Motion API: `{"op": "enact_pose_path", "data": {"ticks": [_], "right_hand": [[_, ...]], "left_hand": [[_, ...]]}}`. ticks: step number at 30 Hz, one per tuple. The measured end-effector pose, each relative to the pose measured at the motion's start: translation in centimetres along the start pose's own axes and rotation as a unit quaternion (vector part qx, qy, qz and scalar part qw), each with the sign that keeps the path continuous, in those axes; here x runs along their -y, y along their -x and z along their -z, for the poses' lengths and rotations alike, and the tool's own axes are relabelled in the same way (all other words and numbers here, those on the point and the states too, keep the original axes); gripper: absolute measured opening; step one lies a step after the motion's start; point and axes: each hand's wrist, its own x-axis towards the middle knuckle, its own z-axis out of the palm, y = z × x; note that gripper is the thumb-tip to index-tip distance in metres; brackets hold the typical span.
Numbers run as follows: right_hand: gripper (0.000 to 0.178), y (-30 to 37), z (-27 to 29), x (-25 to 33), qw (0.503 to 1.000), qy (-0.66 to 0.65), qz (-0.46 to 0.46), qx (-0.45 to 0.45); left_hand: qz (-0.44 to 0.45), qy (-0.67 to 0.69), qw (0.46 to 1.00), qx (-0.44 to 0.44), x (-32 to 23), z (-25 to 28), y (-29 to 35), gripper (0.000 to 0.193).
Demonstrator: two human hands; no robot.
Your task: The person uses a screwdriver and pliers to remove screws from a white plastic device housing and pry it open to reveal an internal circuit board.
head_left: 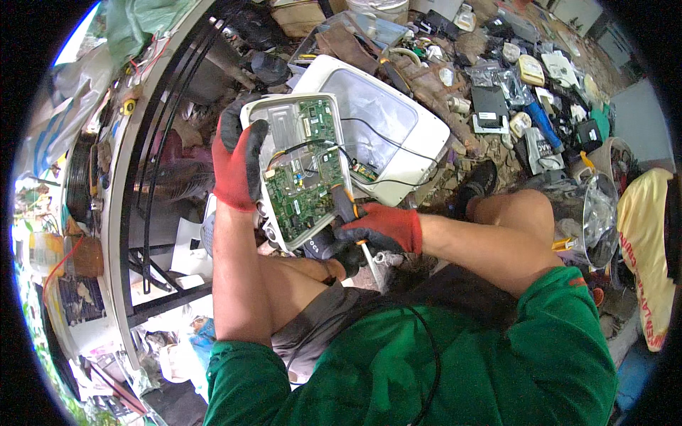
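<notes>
My left hand (240,160), in a red and black glove, grips the upper left rim of a pale plastic housing (335,106). The housing is tilted up, with a green circuit board (295,195) inside and a dark cable across it. My right hand (383,227), gloved alike, is closed around a screwdriver (344,201) with an orange and dark grey handle. The handle's end points at the board's lower right edge; its pale shaft sticks out below my fist. Behind the housing lies a larger white frame-like cover (405,117), joined to thin black cables.
A metal rack frame (121,234) stands along the left. Loose electronic parts, including a black box (489,106) and a blue cylinder (543,126), cover the ground at the far right. A clear bucket (600,213) and a yellow sack (643,248) stand at right. A crate (391,32) sits behind.
</notes>
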Motion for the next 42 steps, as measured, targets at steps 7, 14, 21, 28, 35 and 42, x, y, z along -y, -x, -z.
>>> {"op": "enact_pose_path", "data": {"ticks": [7, 14, 21, 28, 35, 42], "right_hand": [[0.034, 3.5, 5.7, 8.0, 0.865, 0.291, 0.216, -0.346], [0.028, 1.4, 9.2, 11.6, 0.911, 0.020, 0.271, -0.310], [0.037, 2.1, 8.1, 12.6, 0.911, 0.101, 0.319, -0.240], [0.058, 6.2, 8.6, 13.5, 0.830, 0.434, 0.194, -0.290], [0.042, 5.8, 8.3, 10.4, 0.808, 0.374, 0.257, -0.376], [0.024, 4.0, 9.8, 7.6, 0.883, 0.143, 0.164, -0.415]], "left_hand": [[-0.091, -0.011, 0.990, 0.105, -1.0, 1.5, -2.2, 0.041], [-0.130, -0.012, 0.973, 0.190, -1.9, 1.0, -4.2, 0.051], [-0.175, -0.140, 0.940, 0.258, -6.1, -3.7, -2.1, 0.047], [-0.255, -0.234, 0.873, 0.342, -6.2, -6.4, -2.4, 0.044], [-0.281, -0.420, 0.840, 0.198, -4.5, -7.2, -3.7, 0.059], [-0.014, -0.506, 0.857, 0.093, 3.6, -0.5, -6.3, 0.066]]}}
